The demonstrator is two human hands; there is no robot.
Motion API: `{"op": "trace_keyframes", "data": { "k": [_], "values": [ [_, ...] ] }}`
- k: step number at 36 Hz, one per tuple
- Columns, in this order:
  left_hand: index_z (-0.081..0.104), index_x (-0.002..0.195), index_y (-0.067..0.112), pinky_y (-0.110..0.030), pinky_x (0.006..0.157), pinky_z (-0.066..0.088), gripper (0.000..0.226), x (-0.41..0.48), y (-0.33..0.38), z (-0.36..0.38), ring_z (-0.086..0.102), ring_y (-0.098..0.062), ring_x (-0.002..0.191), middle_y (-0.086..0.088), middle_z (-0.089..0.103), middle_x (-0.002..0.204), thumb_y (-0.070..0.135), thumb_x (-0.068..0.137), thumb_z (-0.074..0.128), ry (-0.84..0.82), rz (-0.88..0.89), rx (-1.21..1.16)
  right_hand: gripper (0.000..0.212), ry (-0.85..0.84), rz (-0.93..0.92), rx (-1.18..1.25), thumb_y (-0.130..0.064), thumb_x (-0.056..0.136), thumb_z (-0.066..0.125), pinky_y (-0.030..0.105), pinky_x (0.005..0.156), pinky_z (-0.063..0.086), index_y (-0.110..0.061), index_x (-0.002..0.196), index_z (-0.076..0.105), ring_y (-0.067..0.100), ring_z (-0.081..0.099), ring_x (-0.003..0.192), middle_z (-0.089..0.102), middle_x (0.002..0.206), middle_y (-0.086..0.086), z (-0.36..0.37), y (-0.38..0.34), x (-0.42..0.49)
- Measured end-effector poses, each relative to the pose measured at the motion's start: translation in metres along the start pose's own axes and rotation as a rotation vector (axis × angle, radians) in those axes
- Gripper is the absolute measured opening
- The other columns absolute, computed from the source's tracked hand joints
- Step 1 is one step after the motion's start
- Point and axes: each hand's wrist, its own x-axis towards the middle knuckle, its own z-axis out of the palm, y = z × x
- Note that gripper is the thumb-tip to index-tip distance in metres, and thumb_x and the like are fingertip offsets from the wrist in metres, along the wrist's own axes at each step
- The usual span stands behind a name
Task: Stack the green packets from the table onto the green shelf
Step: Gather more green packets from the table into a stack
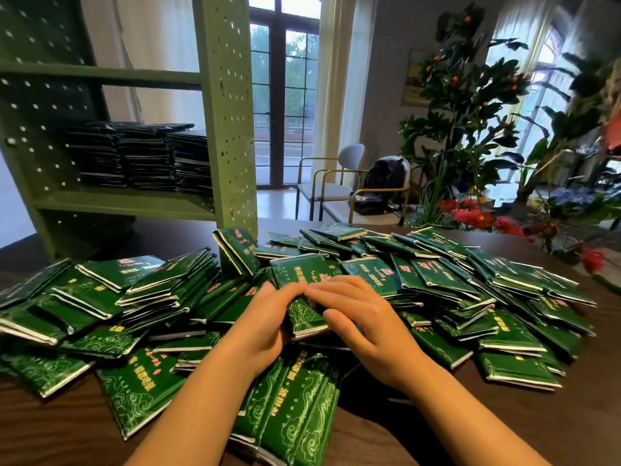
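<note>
Hands — left (265, 317), right (363, 317) — each grip closed round one green packet (304, 311).

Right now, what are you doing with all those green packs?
A person is gathering green packets from a big loose heap on the dark table. The left hand and right hand are both pressed around a small bundle at the middle of the heap. Behind it, the green shelf already holds several neat stacks. Most packets are not yet shelved.

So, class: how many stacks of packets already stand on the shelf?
3: a left stack, a middle stack, and a right stack beside the upright; more may hide behind.
</note>
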Motion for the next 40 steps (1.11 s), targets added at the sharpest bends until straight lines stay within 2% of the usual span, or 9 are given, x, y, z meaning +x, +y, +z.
{"op": "trace_keyframes", "data": {
  "k": [3, 6, 9, 12, 15, 25, 30, 34, 40],
  "values": [
    [0.044, 0.132, -0.005, -0.045, 0.074, 0.058, 0.044, 0.0, 0.002, -0.002, 0.068, -0.032, 0.084, -0.025, 0.066, 0.106, 0.006, 0.092, 0.058, 0.011, -0.019, -0.015, 0.049, 0.129, 0.008, -0.028, -0.043, 0.101, 0.03, 0.035, 0.1, 0.04, -0.015, 0.125, 0.061, 0.013, 0.052, 0.118, 0.062, 0.125, -0.004, -0.005, 0.004, 0.001],
    [0.043, 0.133, -0.007, -0.048, 0.071, 0.059, 0.042, -0.001, 0.005, -0.003, 0.067, -0.036, 0.086, -0.031, 0.065, 0.114, 0.006, 0.094, 0.053, -0.006, -0.039, -0.028, 0.042, 0.219, 0.144, -0.184, -0.039, 0.096, 0.038, 0.046, 0.097, 0.042, -0.018, 0.121, 0.064, 0.017, 0.055, 0.113, 0.065, 0.117, -0.006, -0.015, 0.015, 0.001],
    [0.043, 0.135, -0.006, -0.042, 0.062, 0.062, 0.045, -0.002, 0.008, -0.003, 0.069, -0.033, 0.081, -0.029, 0.065, 0.116, 0.008, 0.094, 0.054, 0.03, -0.062, -0.049, 0.059, 0.106, 0.339, -0.367, -0.055, 0.085, 0.031, 0.036, 0.107, 0.026, -0.024, 0.127, 0.059, 0.02, 0.048, 0.123, 0.061, 0.124, -0.009, -0.027, 0.02, -0.001],
    [0.055, 0.117, -0.003, -0.033, 0.049, 0.059, 0.026, -0.004, 0.009, -0.003, 0.07, -0.027, 0.064, -0.021, 0.072, 0.093, 0.009, 0.094, 0.05, 0.014, -0.056, -0.061, 0.083, -0.172, 0.483, -0.58, -0.073, 0.075, 0.02, 0.034, 0.114, 0.003, -0.031, 0.144, 0.036, 0.016, 0.025, 0.139, 0.042, 0.145, -0.011, -0.035, 0.022, -0.005],
    [0.061, 0.097, 0.005, -0.03, 0.046, 0.056, 0.015, -0.004, 0.011, -0.004, 0.068, -0.022, 0.054, -0.012, 0.071, 0.072, 0.012, 0.095, 0.047, -0.012, -0.053, -0.064, 0.075, -0.257, 0.529, -0.652, -0.072, 0.085, 0.036, 0.037, 0.116, -0.005, -0.033, 0.148, 0.024, 0.013, 0.015, 0.143, 0.03, 0.153, -0.01, -0.039, 0.023, -0.006],
    [0.062, 0.103, 0.005, -0.034, 0.052, 0.06, 0.021, -0.004, 0.008, -0.002, 0.07, -0.026, 0.065, -0.015, 0.074, 0.082, 0.017, 0.098, 0.046, -0.026, -0.07, -0.08, 0.037, -0.036, 0.434, -0.562, -0.05, 0.092, 0.051, 0.037, 0.112, 0.01, -0.037, 0.126, 0.059, 0.011, 0.042, 0.125, 0.061, 0.125, -0.017, -0.042, 0.023, -0.003],
    [0.059, 0.12, -0.002, -0.04, 0.067, 0.06, 0.03, -0.005, 0.008, 0.0, 0.069, -0.03, 0.082, -0.022, 0.071, 0.104, 0.014, 0.098, 0.046, -0.013, -0.064, -0.045, 0.038, 0.258, 0.358, -0.385, -0.043, 0.087, 0.048, 0.036, 0.08, 0.042, -0.023, 0.107, 0.073, 0.023, 0.062, 0.095, 0.073, 0.095, -0.003, -0.038, 0.017, -0.001],
    [0.053, 0.129, -0.007, -0.04, 0.079, 0.058, 0.037, -0.006, 0.007, 0.004, 0.069, -0.029, 0.083, -0.022, 0.071, 0.105, 0.012, 0.097, 0.048, -0.024, -0.067, 0.01, 0.046, 0.366, 0.317, -0.287, -0.048, 0.087, 0.043, 0.032, 0.07, 0.049, -0.019, 0.104, 0.074, 0.02, 0.066, 0.089, 0.074, 0.093, -0.003, -0.032, 0.009, -0.001],
    [0.048, 0.132, -0.008, -0.031, 0.064, 0.06, 0.039, -0.007, 0.005, 0.003, 0.07, -0.026, 0.077, -0.023, 0.07, 0.108, 0.008, 0.097, 0.049, -0.044, -0.095, 0.067, 0.037, 0.53, 0.216, -0.221, -0.038, 0.089, 0.05, 0.022, 0.068, 0.048, -0.014, 0.102, 0.074, 0.009, 0.067, 0.082, 0.074, 0.092, -0.003, -0.023, 0.003, 0.0]
  ]
}}
